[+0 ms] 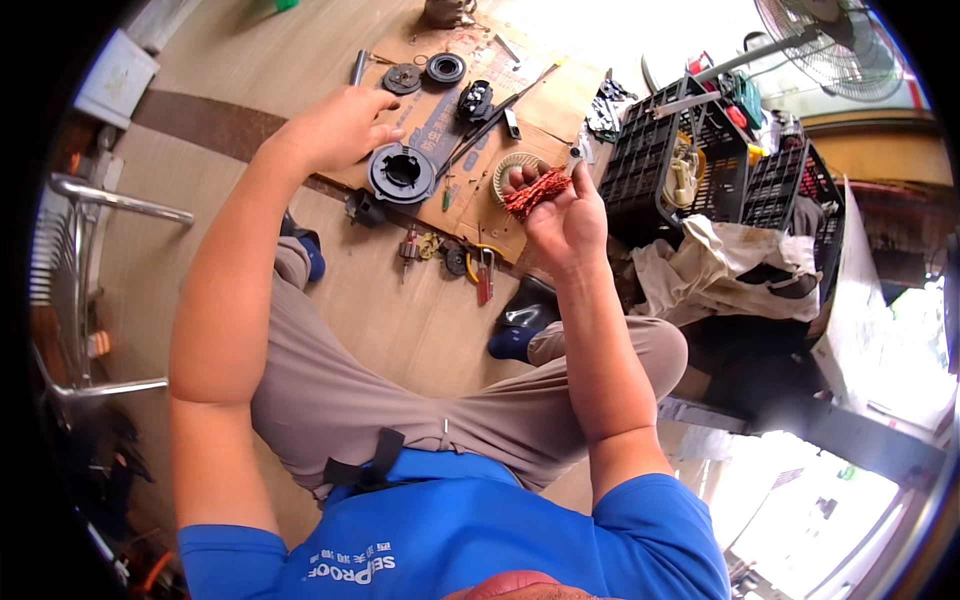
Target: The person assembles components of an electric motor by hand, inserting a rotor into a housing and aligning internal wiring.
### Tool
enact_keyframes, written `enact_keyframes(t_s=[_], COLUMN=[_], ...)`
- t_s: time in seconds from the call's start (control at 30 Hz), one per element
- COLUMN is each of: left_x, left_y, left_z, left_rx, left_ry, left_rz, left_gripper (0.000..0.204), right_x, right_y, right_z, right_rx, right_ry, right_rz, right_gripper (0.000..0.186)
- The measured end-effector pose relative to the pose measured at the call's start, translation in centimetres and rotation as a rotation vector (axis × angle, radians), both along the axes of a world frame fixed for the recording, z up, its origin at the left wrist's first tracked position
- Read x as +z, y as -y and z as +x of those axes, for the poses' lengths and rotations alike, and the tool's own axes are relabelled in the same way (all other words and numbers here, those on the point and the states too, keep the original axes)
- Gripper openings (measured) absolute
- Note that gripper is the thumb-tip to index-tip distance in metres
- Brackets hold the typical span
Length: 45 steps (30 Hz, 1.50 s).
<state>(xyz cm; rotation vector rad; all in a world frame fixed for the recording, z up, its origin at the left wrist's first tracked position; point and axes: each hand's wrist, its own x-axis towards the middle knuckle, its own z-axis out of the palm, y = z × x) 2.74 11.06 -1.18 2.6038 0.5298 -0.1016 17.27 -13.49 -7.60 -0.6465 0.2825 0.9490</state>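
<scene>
We see the red bundle (535, 194) lying across the right hand (562, 215), palm up, its fingers curled behind the bundle and its thumb apart. The bundle's long axis slants from near left to far right; we cannot tell a front end from a back one. It overlaps the near right side of a pale dish (498, 180) in our view. The left hand (345, 128) is loosely open, fingers toward the right, just beyond and left of a black ring (379, 176). We find dark printing on the cardboard (545, 105), around its left and middle, and white lettering on the chest of the blue shirt (470, 535).
</scene>
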Motion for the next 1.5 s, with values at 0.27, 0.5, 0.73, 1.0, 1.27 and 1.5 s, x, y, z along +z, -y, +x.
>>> enact_keyframes(t_s=[0.27, 0.5, 0.73, 1.0, 1.27, 1.5], left_x=[0.8, 0.4, 0.0, 1.4, 1.6, -0.5], left_y=[0.2, 0.1, 1.2, 2.6, 2.9, 2.4], left_z=[-0.9, -0.7, -0.5, -1.3, -1.9, -2.7], left_rx=[-0.019, -0.07, -0.127, -0.146, -0.156, -0.099], left_ry=[-0.071, -0.105, -0.081, -0.173, -0.294, -0.17], left_rz=[0.032, 0.004, 0.045, 0.031, -0.053, -0.147], left_gripper=[0.043, 0.042, 0.042, 0.04, 0.044, 0.054], right_x=[0.3, -3.2, -17.5, -25.4, -31.3, -38.1], right_y=[0.7, 1.0, 3.7, 8.5, 6.4, 3.9], right_z=[0.7, 1.4, 1.9, 13.2, 20.8, 25.5], right_rx=[0.09, 0.158, 0.401, 0.316, 0.164, 0.159], right_ry=[0.085, 0.267, 0.247, 0.269, 0.375, 0.923], right_rz=[-0.042, -0.117, -0.666, -1.071, -1.525, -1.813], right_gripper=[0.033, 0.012, 0.01, 0.009, 0.016, 0.023])
